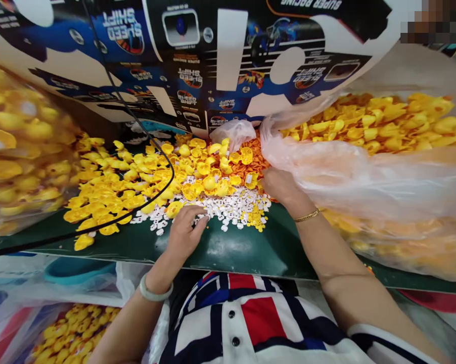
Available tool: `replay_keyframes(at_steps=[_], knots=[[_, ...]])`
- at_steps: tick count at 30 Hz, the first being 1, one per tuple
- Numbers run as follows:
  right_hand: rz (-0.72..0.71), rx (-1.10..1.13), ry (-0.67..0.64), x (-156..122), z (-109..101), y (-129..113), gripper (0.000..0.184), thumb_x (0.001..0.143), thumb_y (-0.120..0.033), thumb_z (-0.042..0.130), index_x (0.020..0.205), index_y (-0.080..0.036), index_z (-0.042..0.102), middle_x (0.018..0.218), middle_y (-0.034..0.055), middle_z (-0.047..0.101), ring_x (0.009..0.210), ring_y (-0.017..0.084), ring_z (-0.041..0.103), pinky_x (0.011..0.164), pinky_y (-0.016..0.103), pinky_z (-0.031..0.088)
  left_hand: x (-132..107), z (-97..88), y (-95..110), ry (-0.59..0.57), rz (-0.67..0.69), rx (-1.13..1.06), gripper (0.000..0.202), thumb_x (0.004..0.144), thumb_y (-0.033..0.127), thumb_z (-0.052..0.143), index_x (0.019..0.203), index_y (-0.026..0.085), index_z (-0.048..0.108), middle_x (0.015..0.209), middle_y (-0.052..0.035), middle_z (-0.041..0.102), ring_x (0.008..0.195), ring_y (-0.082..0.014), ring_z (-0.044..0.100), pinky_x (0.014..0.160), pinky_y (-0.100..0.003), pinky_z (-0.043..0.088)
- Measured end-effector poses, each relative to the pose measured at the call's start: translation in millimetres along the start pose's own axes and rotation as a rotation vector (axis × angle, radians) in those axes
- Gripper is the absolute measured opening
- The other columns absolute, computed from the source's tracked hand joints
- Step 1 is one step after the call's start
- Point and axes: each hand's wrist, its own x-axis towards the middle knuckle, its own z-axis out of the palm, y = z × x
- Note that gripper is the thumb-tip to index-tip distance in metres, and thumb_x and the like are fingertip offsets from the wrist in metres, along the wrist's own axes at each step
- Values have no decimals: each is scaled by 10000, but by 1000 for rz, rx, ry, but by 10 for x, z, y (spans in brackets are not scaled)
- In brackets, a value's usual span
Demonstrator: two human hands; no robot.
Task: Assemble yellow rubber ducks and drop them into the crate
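Note:
My left hand (pixel 187 230) is over the near edge of a heap of small white pieces with dark marks (pixel 231 206). Its thumb and fingertips come close together in a pinch; what lies between them is too small to name. At the right end of the heaps, my right hand (pixel 280 185) curls in beside small orange pieces (pixel 256 161), its fingertips mostly hidden. Hollow yellow duck-shaped plastic parts (pixel 137 174) are spread behind and left of my left hand. Small yellow pieces (pixel 256 215) lie between the two hands.
Plastic bags of yellow parts stand at left (pixel 21 151) and right (pixel 349 172). A printed cardboard sheet (pixel 197 60) rises behind the green tabletop (pixel 235 253). A black cable (pixel 137 119) hangs across the left side. Below are a teal basin (pixel 78 270) and more yellow ducks (pixel 76 333).

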Motion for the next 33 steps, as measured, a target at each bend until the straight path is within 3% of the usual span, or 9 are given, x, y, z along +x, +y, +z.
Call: replay_keyframes(at_steps=[8, 12, 14, 18, 20, 22, 27, 30, 33], knots=[[-64, -46, 0, -32, 127, 36, 280, 980, -160, 403, 1027, -99, 673, 1077, 174, 673, 971, 257, 627, 761, 325, 442, -169, 461, 238, -317, -312, -506, 138, 866, 327, 655, 936, 224, 715, 872, -47, 700, 812, -183, 637, 764, -320, 489], [-376, -84, 101, -345, -6, -97, 234, 991, -189, 430, 1031, -140, 655, 1028, 137, 643, 918, 242, 603, 646, 315, 395, -72, 397, 133, -202, -622, -793, 353, 820, 456, 701, 1039, 179, 688, 983, -99, 716, 860, -203, 662, 762, -333, 518], [-592, -76, 57, -578, -20, -286, 191, 969, -152, 472, 1054, -155, 643, 1018, 118, 638, 867, 221, 594, 603, 302, 367, -17, 351, 92, -234, -704, -952, 489, 805, 508, 707, 1143, 159, 657, 1094, -137, 701, 958, -241, 668, 821, -367, 520], [-827, 33, -38, -917, 127, -682, 193, 1003, -200, 451, 1092, -154, 616, 1052, 96, 642, 840, 194, 580, 620, 289, 377, -32, 350, 143, -645, -767, -1131, 529, 777, 440, 763, 1195, 140, 639, 1136, -126, 693, 1000, -248, 654, 848, -341, 491], [-829, 162, -63, -943, 212, -702, 188, 1007, -243, 463, 1102, -177, 611, 1031, 67, 647, 841, 176, 579, 639, 274, 394, -101, 362, 190, -740, -815, -1166, 511, 757, 367, 789, 1189, 142, 638, 1090, -101, 702, 925, -212, 659, 799, -302, 488], [-756, 297, -36, -875, 253, -553, 190, 1000, -240, 473, 1119, -200, 616, 1034, 46, 652, 883, 164, 591, 690, 260, 421, -176, 352, 215, -716, -880, -1216, 548, 756, 296, 786, 1256, 176, 597, 1075, -84, 700, 864, -191, 667, 774, -295, 495], [-278, 167, 127, -522, 251, 80, 263, 989, -226, 452, 1136, -178, 665, 1078, 94, 653, 957, 217, 610, 795, 306, 435, -263, 288, 198, -519, -888, -1402, 588, 709, 127, 760, 1256, 224, 565, 1095, -81, 679, 879, -216, 687, 794, -338, 534], [-253, 15, 51, -356, 314, 246, 286, 984, -258, 467, 1167, -185, 674, 1071, 103, 663, 940, 232, 620, 769, 314, 437, -258, 314, 222, -439, -915, -1461, 505, 696, 138, 766, 1167, 200, 594, 1096, -82, 676, 843, -206, 690, 775, -347, 557], [-276, 6, 3, -278, 407, 258, 296, 981, -243, 458, 1167, -201, 685, 1106, 99, 667, 928, 215, 630, 715, 291, 440, -258, 369, 277, -364, -965, -1493, 342, 778, 301, 743, 1069, 188, 606, 1043, -69, 680, 742, -173, 680, 705, -343, 575]])
